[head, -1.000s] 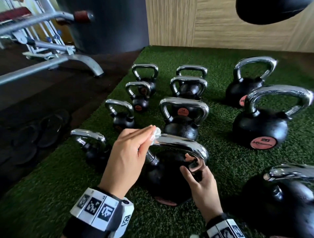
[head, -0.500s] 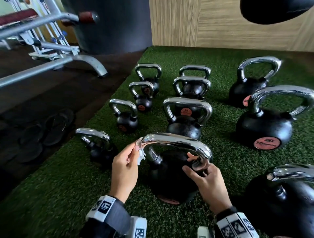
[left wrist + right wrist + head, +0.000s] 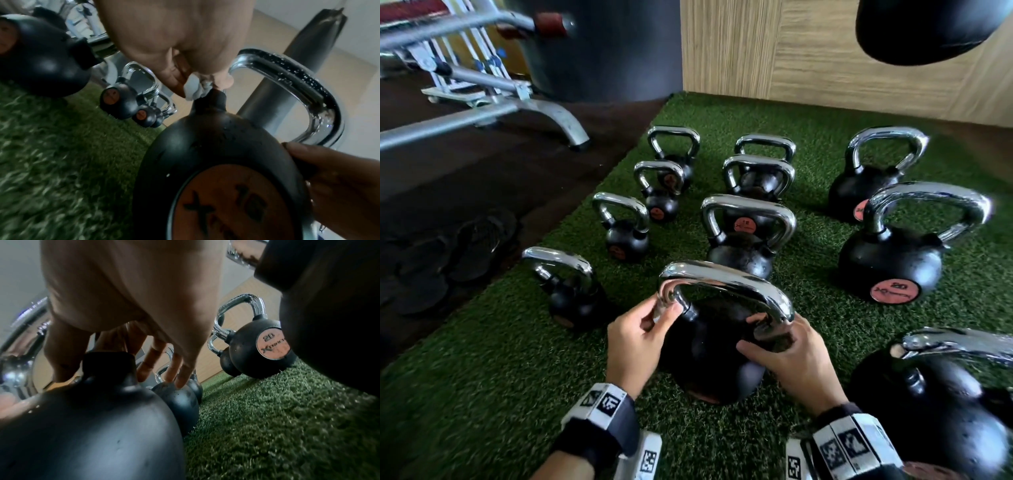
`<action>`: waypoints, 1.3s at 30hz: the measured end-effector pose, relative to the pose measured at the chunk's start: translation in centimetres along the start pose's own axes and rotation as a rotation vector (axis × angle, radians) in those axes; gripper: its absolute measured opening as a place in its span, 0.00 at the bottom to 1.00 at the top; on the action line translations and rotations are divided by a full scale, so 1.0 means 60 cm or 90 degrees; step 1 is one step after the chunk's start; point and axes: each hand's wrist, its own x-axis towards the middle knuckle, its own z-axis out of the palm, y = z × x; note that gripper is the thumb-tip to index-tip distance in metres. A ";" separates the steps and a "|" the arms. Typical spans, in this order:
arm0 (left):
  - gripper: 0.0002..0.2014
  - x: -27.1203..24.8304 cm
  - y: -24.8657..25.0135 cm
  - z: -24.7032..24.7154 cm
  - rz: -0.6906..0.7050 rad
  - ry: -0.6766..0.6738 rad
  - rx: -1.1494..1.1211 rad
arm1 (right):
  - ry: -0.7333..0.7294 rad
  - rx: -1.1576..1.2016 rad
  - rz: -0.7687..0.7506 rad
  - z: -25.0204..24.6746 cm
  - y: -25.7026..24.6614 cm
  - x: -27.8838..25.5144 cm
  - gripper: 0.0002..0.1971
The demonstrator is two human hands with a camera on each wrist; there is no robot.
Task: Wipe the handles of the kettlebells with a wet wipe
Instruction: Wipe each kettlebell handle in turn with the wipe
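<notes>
A black kettlebell [image 3: 709, 349] with a chrome handle [image 3: 726, 284] stands on the green turf right in front of me. My left hand [image 3: 667, 310] pinches a white wet wipe [image 3: 196, 90] round the handle's left leg, just above the black collar. Most of the wipe is hidden by the fingers in the head view. My right hand [image 3: 767, 329] grips the handle's right leg at its base, thumb inside the loop and fingers [image 3: 160, 368] outside the collar. Water droplets sit on the chrome handle [image 3: 298, 78].
Several more kettlebells stand in rows on the turf [image 3: 482, 394], a 20 one [image 3: 890, 263] to the right and a big one [image 3: 935, 394] at my right wrist. A metal bench frame [image 3: 493, 113] and dark slippers [image 3: 465, 246] are on the left floor. A punching bag [image 3: 928, 27] hangs above.
My left hand has slid the wipe from the top left bend of the handle down its left leg to the collar. The right hand has kept its hold.
</notes>
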 end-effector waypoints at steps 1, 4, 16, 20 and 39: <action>0.13 0.008 0.002 0.000 0.002 -0.007 0.015 | -0.021 -0.025 -0.005 -0.006 -0.003 -0.005 0.18; 0.19 0.039 0.008 0.012 -0.030 -0.018 0.045 | -0.071 -0.069 -0.073 -0.017 -0.006 -0.027 0.13; 0.10 0.141 0.043 0.041 0.088 -0.326 0.138 | -0.076 -0.067 -0.081 0.032 -0.030 0.010 0.24; 0.14 0.139 0.031 0.027 -0.030 -0.416 0.024 | -0.005 0.013 0.018 0.079 -0.039 0.051 0.18; 0.14 0.162 0.099 0.031 0.074 -0.236 -0.066 | 0.024 0.014 0.088 0.115 -0.031 0.046 0.33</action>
